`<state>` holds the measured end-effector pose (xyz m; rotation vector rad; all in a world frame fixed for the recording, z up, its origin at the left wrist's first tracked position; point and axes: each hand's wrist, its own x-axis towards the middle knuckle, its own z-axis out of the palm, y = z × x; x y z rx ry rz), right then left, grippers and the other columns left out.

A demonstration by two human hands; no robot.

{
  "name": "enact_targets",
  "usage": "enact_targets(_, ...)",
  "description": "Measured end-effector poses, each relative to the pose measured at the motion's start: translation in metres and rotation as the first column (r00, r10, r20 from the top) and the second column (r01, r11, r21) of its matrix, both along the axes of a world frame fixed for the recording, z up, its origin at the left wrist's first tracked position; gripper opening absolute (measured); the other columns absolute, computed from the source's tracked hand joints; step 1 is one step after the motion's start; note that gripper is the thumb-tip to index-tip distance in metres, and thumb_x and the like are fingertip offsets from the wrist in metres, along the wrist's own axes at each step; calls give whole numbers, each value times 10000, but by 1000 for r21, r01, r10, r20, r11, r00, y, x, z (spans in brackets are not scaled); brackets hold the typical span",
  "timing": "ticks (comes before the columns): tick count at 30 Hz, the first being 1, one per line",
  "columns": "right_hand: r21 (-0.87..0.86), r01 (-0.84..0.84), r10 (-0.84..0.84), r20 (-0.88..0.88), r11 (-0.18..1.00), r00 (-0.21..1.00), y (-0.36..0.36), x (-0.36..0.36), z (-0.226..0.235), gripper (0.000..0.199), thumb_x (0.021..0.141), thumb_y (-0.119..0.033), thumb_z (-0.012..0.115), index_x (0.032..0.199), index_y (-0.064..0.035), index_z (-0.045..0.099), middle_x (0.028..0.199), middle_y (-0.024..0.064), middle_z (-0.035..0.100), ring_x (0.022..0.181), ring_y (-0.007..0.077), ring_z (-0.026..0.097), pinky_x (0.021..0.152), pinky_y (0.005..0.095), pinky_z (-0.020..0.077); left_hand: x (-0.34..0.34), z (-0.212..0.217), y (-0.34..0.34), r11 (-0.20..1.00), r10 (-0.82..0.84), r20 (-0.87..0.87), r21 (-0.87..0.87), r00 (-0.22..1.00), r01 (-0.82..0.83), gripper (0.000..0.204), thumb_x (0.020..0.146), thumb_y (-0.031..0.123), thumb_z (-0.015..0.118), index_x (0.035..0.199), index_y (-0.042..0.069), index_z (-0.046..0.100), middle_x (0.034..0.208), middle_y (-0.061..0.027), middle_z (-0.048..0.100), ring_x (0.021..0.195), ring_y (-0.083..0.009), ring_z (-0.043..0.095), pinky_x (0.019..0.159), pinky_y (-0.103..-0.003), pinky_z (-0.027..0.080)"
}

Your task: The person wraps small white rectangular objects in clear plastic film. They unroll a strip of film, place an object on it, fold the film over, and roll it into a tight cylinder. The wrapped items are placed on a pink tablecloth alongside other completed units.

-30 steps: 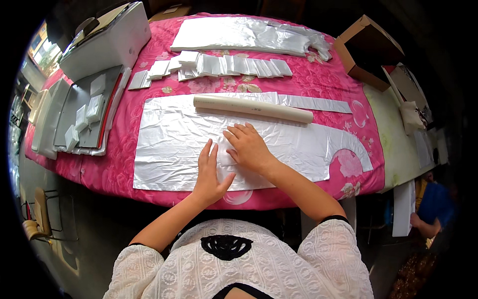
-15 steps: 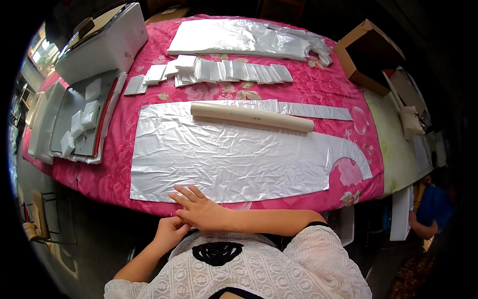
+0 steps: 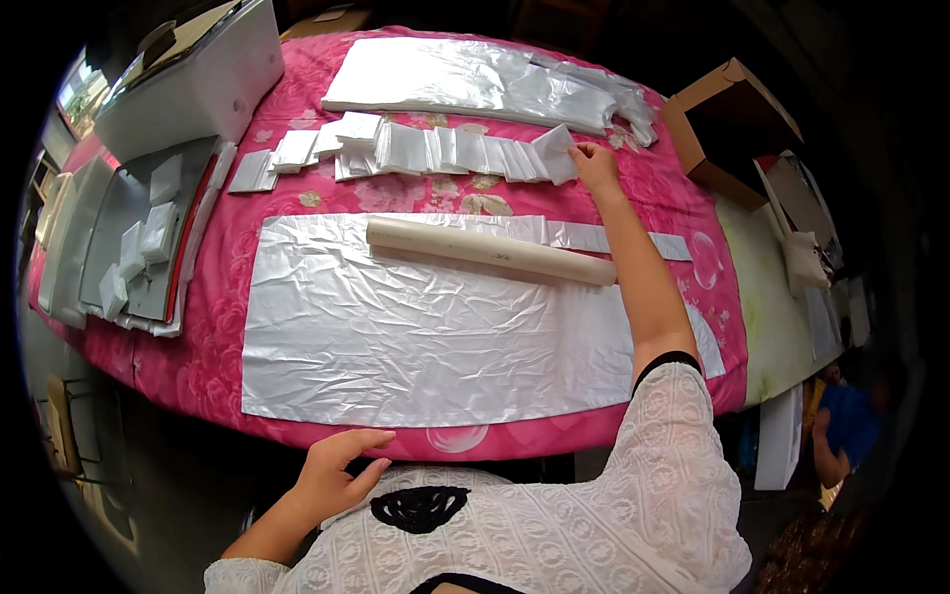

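My right hand [image 3: 597, 168] reaches far across the table, its fingertips pinching a corner of the folded white plastic packet [image 3: 555, 155] at the right end of a row. That packet tilts up from its neighbours [image 3: 404, 148], which overlap one another. Close to the table's near edge, my left hand [image 3: 341, 471] is empty, thumb and fingers apart. Between the hands lies a large, creased, thin white plastic sheet [image 3: 396, 346]; my right forearm covers part of its right end. A long pale tube [image 3: 485, 251] rests across the sheet's far side.
A flat stack of white plastic sheets [image 3: 426, 77] lies at the back of the pink flowered cloth [image 3: 193, 327]. On the left, a grey tray [image 3: 139, 213] bears several small packets beside a white foam box [image 3: 198, 89]. An open cardboard box [image 3: 708, 148] stands right; a person in blue [image 3: 853, 421] is beyond.
My right hand has left my left hand at the near edge and gone far right to the row, lifting the end packet's corner. The left hand's fingers have spread apart.
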<state>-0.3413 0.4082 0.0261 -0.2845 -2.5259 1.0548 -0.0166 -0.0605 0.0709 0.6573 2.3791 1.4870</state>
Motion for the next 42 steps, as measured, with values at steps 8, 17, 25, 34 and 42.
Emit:
enact_targets(8, 535, 43, -99, 77, 844, 992, -18, 13, -7, 429, 804, -319, 624, 1132, -44, 598, 1121, 156, 605, 1072, 332, 526, 941, 405, 377, -77, 114, 52, 893, -239, -737, 89, 632, 441, 275, 745, 48, 665, 1018, 70, 638, 983, -80, 666, 761, -181, 654, 653, -271, 532)
enact_targets(17, 370, -562, 519, 219, 739, 826, -77, 184, 19, 494, 785, -231, 666, 1232, -71, 530, 1158, 133, 563, 1089, 299, 483, 947, 376, 383, -65, 187, 116, 738, -147, -902, 174, 407, 652, 264, 812, 91, 613, 1074, 61, 600, 1001, -107, 657, 791, -186, 656, 668, -276, 529)
enact_targets(25, 525, -461, 345, 309, 716, 887, -76, 260, 28, 672, 767, -259, 672, 1362, -116, 392, 860, 138, 563, 785, 307, 555, 708, 390, 453, -46, 196, 97, 661, -60, -907, 277, 417, 698, 291, 857, 115, 571, 1139, 45, 556, 1024, -137, 645, 826, -199, 658, 685, -287, 525)
enact_targets(34, 125, -471, 432, 245, 873, 868, -168, 330, 13, 609, 863, -333, 559, 1317, 37, 395, 1050, 209, 545, 979, 340, 536, 839, 401, 445, -53, -2, 97, 973, -214, -341, -157, 915, 169, 648, 808, 255, 620, 1356, 27, 362, 1429, -266, 232, 1299, -426, 274, 1046, -451, 268)
enact_targets(42, 484, -433, 397, 180, 761, 900, -74, 302, -27, 495, 879, -246, 495, 1299, 8, 429, 1389, 178, 377, 1302, 335, 322, 1082, 383, 237, -48, -51, 135, 944, -267, -417, -296, 869, 148, 751, 800, 390, 604, 1387, 31, 302, 1459, -301, 64, 1354, -462, 72, 1087, -484, 161)
